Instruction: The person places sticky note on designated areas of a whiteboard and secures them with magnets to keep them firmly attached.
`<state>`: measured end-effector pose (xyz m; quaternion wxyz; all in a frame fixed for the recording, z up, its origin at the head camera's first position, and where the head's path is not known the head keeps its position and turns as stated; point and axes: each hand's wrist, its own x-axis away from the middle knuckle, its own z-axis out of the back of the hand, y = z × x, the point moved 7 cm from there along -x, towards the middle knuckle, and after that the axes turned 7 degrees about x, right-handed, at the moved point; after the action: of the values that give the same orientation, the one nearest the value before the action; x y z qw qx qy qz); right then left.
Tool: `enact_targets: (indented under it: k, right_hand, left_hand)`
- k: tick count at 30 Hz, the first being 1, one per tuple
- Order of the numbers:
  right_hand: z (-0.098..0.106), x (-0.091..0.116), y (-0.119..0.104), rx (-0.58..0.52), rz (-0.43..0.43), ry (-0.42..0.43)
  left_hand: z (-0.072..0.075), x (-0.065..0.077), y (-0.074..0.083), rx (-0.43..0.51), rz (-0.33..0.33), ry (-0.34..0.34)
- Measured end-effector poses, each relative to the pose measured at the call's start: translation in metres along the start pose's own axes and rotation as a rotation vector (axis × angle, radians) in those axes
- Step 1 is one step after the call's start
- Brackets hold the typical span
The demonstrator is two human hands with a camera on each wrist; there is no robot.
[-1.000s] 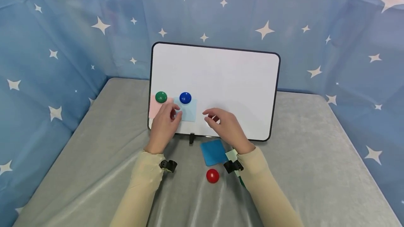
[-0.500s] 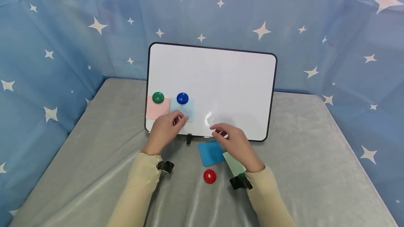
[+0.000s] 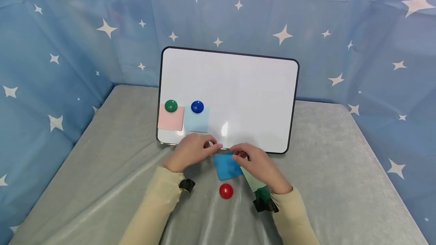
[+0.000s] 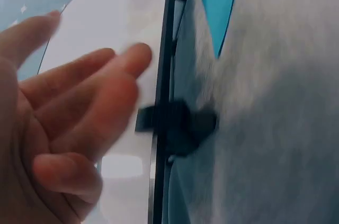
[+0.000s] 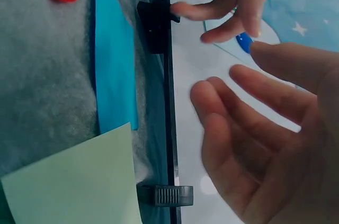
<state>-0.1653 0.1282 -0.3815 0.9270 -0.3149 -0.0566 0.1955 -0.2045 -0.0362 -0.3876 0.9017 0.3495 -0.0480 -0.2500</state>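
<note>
My left hand (image 3: pixel 194 148) hovers at the whiteboard's lower edge, fingers loosely bent with nothing between them, also plain in the left wrist view. Just right of it, my right hand (image 3: pixel 257 165) reaches over a bright blue sticky note (image 3: pixel 225 166) and a pale green sticky note (image 3: pixel 250 180) on the table; its relaxed fingers hold nothing. A red round magnet (image 3: pixel 226 191) lies in front of the blue note. Partly covered by the right wrist camera, a green magnet (image 3: pixel 263 193) sits on the pale green note. In the right wrist view the blue note (image 5: pixel 114 65) curves upward.
The whiteboard (image 3: pixel 235 90) stands tilted on black feet (image 5: pixel 172 196). On its lower left are a pink note (image 3: pixel 171 120) under a green magnet (image 3: pixel 171 106) and a light blue note (image 3: pixel 197 122) under a blue magnet (image 3: pixel 197 106). A starry curtain (image 3: pixel 255 18) hangs behind.
Both hands have come down from the board toward its lower edge, the left also moving right. The light blue note and the pale green note are now less covered. Notes and magnets have stayed put.
</note>
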Motion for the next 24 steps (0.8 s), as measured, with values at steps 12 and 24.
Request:
enact_targets:
  k: [12, 24]
  right_hand:
    - [-0.014, 0.002, 0.0, -0.033, 0.055, -0.136]
    - [-0.037, 0.004, -0.004, 0.024, 0.07, -0.367]
  left_hand:
    - [-0.016, -0.001, 0.017, -0.069, 0.024, -0.083]
    - [-0.028, 0.003, 0.019, -0.214, 0.056, -0.144]
